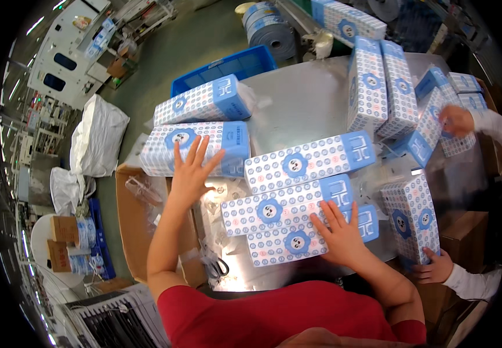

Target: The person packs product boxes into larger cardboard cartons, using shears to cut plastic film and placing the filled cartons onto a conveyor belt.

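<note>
Her left hand (190, 171) lies flat, fingers spread, on a long patterned pack (196, 148). The right hand (341, 232) rests open on the lowest pack (288, 243), seemingly gripping nothing.

Both bare arms reach forward, left hand (192, 168) and right hand (339, 232) flat, fingers spread.

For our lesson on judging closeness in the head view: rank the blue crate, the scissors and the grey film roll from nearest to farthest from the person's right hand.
From the right hand:
1. Scissors, lower left of it, beside the open carton.
2. Blue crate, up left, past the table's far edge.
3. Grey film roll, top centre, a little beyond the crate.
</note>
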The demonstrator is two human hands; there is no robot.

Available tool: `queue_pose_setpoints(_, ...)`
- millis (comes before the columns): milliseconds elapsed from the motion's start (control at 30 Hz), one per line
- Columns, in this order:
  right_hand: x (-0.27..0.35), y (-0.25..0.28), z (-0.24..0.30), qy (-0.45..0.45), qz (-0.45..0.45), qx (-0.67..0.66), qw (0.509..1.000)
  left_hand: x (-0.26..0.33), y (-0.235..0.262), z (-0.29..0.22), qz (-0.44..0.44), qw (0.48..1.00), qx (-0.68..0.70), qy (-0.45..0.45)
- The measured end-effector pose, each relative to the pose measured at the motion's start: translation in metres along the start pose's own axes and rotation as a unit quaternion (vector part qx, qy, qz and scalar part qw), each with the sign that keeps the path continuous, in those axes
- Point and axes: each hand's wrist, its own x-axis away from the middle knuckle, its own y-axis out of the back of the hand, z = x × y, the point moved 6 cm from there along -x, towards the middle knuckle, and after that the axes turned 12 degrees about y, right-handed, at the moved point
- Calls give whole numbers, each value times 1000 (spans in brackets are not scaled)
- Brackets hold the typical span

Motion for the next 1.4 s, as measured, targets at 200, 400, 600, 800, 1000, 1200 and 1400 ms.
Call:
queue_pose_setpoints(200, -5, 27, 9, 43, 32, -66, 996, 36, -78, 35, 4, 999, 35, -19)
queue_pose_setpoints(400, -100, 75, -37, 72, -132, 67, 986, 26, -85, 31, -62, 982, -65, -167)
queue_pose_setpoints(600, -131, 20, -71, 63, -70, 42, 995, 14, -24, 52, -100, 987, 57, -111)
queue_pose_setpoints(800, -132, 26, -73, 87, -97, 42, 991, -30, 100, 80, -202, 932, 291, 76)
queue_pose_setpoints(1000, -127, 28, -77, 73, -117, 48, 989, -133, 181, 45, -425, 840, 336, 34)
queue_pose_setpoints(1200, -131, 29, -73, 65, -87, 29, 994, -268, 129, 52, -445, 736, 507, 59)
queue_pose_setpoints(1400, -107, 49, -106, -2, -347, -132, 928, -325, 74, -29, -352, 840, 390, 137)
